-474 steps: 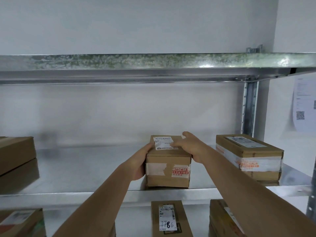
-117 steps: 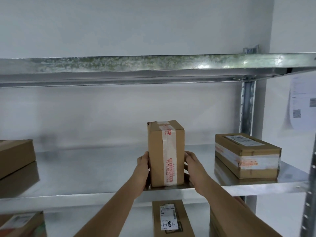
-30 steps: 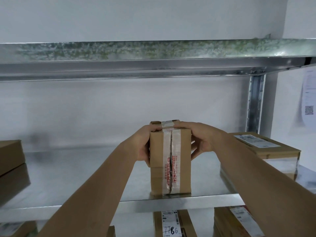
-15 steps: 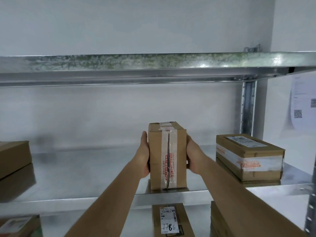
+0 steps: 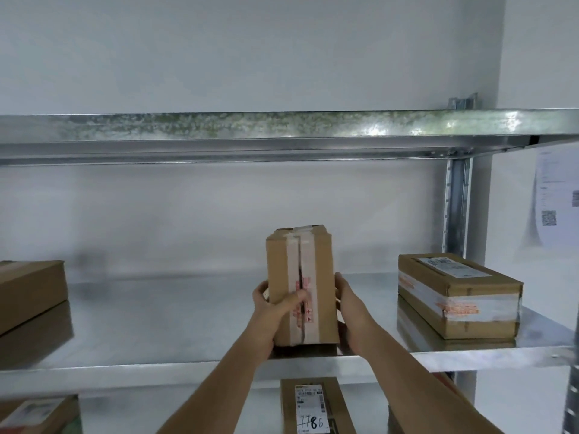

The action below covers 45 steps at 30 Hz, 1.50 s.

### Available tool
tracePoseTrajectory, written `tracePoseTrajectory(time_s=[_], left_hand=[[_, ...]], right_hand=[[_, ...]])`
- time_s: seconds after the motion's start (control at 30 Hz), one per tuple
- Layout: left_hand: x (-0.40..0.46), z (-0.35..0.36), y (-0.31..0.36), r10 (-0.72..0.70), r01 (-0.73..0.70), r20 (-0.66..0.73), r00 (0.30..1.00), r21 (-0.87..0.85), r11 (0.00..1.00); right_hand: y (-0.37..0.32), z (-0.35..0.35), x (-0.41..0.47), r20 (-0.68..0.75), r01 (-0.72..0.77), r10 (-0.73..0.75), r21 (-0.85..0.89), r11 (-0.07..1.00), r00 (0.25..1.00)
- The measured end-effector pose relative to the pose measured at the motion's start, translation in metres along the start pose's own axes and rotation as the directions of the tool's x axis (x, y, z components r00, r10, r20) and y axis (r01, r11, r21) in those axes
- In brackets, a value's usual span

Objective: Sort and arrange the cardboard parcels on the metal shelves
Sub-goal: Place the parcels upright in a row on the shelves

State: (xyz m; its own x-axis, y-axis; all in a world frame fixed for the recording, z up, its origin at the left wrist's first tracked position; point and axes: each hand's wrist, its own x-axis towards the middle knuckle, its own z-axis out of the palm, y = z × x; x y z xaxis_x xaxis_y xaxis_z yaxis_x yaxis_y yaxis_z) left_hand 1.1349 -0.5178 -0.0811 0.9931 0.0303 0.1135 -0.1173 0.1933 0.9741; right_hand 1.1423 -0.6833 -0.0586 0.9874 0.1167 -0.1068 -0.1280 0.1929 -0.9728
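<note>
A small cardboard parcel (image 5: 300, 270) stands on end near the front edge of the middle metal shelf (image 5: 175, 317), its taped seam facing me. My left hand (image 5: 272, 311) grips its lower left side, thumb curled over the front face. My right hand (image 5: 351, 311) lies against its lower right side; its fingers are hidden behind the box. A flat taped parcel (image 5: 457, 296) with a white label lies at the shelf's right end. Another parcel (image 5: 29, 289) sits at the far left.
An upper shelf (image 5: 282, 133) spans overhead. A steel upright (image 5: 456, 208) stands at the right, with a paper notice (image 5: 557, 198) on the wall beyond. Below are a labelled parcel marked 7786 (image 5: 313, 408) and another box (image 5: 37, 415) at the left.
Both hands slid down from the parcel's middle to its lower part, and my left thumb came round onto the front face. The parcel stays upright in about the same spot.
</note>
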Motion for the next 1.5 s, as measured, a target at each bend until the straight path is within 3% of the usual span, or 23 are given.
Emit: tracePoseTrajectory(time_s=[0.07, 0.13, 0.2, 0.3, 0.37, 0.53, 0.6, 0.8, 0.97, 1.17, 1.5], left_hand=[[0.003, -0.006, 0.005, 0.008, -0.006, 0.021, 1.0, -0.093, 0.996], [0.004, -0.011, 0.01, 0.044, -0.032, 0.064, 0.997, -0.177, 0.984], [0.004, -0.014, 0.01, 0.059, -0.034, 0.093, 0.994, -0.246, 0.969], [0.004, -0.015, 0.007, 0.057, -0.014, 0.129, 0.99, -0.311, 0.95], [0.006, -0.013, 0.006, 0.051, -0.011, 0.125, 0.991, -0.302, 0.953], [0.013, -0.007, 0.015, 0.062, -0.082, -0.121, 0.991, -0.168, 0.982], [0.016, -0.006, 0.015, 0.085, -0.106, -0.155, 0.984, -0.129, 0.986], [0.014, 0.006, 0.011, 0.132, -0.141, -0.117, 0.984, -0.075, 0.987], [0.005, 0.014, 0.004, -0.127, 0.126, 0.007, 0.992, -0.182, 0.975], [0.005, 0.015, 0.003, -0.153, 0.157, 0.032, 0.988, -0.168, 0.973], [0.005, 0.017, 0.007, -0.157, 0.157, 0.014, 0.988, -0.117, 0.981]], right_hand=[[-0.005, -0.005, -0.002, -0.023, 0.084, -0.088, -0.127, 0.988, 0.996], [-0.008, -0.012, -0.001, -0.012, 0.259, -0.276, -0.31, 0.915, 0.961], [-0.009, -0.017, 0.0, 0.021, 0.343, -0.357, -0.336, 0.877, 0.934], [-0.011, -0.022, -0.002, 0.073, 0.292, -0.283, -0.159, 0.943, 0.956], [-0.01, -0.026, -0.002, 0.098, 0.304, -0.292, -0.147, 0.941, 0.952], [-0.008, -0.035, -0.003, -0.013, 0.359, -0.359, -0.004, 0.933, 0.933], [-0.007, -0.038, -0.004, -0.036, 0.357, -0.355, 0.036, 0.934, 0.934], [-0.001, -0.037, -0.006, -0.021, 0.357, -0.357, 0.007, 0.934, 0.934], [0.006, -0.032, -0.01, -0.001, 0.308, -0.309, 0.034, 0.951, 0.951], [0.012, -0.03, -0.01, 0.012, 0.257, -0.259, 0.099, 0.961, 0.966], [0.014, -0.028, -0.004, 0.104, 0.306, -0.293, -0.133, 0.943, 0.95]])
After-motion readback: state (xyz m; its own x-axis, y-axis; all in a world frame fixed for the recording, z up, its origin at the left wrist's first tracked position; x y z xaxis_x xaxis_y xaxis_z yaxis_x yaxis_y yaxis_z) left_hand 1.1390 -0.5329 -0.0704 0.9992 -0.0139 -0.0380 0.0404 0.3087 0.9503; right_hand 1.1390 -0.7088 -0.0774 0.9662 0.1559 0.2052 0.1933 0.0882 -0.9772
